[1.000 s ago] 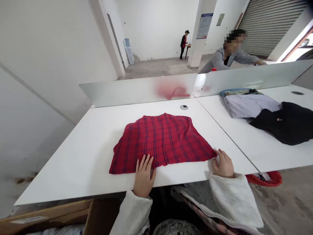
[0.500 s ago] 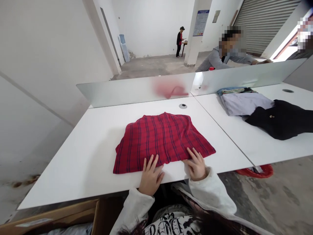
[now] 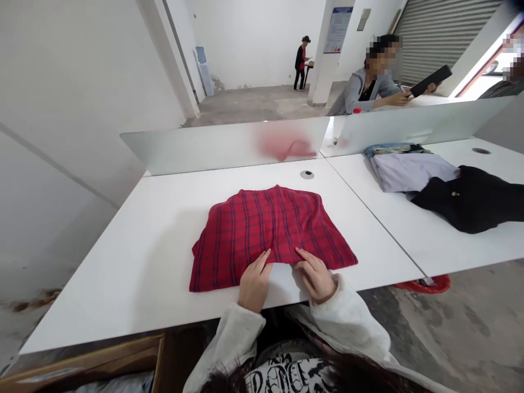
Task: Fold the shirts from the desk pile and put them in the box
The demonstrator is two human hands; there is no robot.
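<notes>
The right hand [image 3: 317,279] has come in from the right corner, joining the left hand [image 3: 254,285] at the near edge of the red plaid garment [image 3: 257,224], spread on the white desk [image 3: 164,245]. Work now centres mid-edge. Fingers rest over the cloth, lightly bent (whether pinching, I cannot tell).

Blurred red shape [image 3: 280,143] behind the frosted divider [image 3: 184,150]
</notes>
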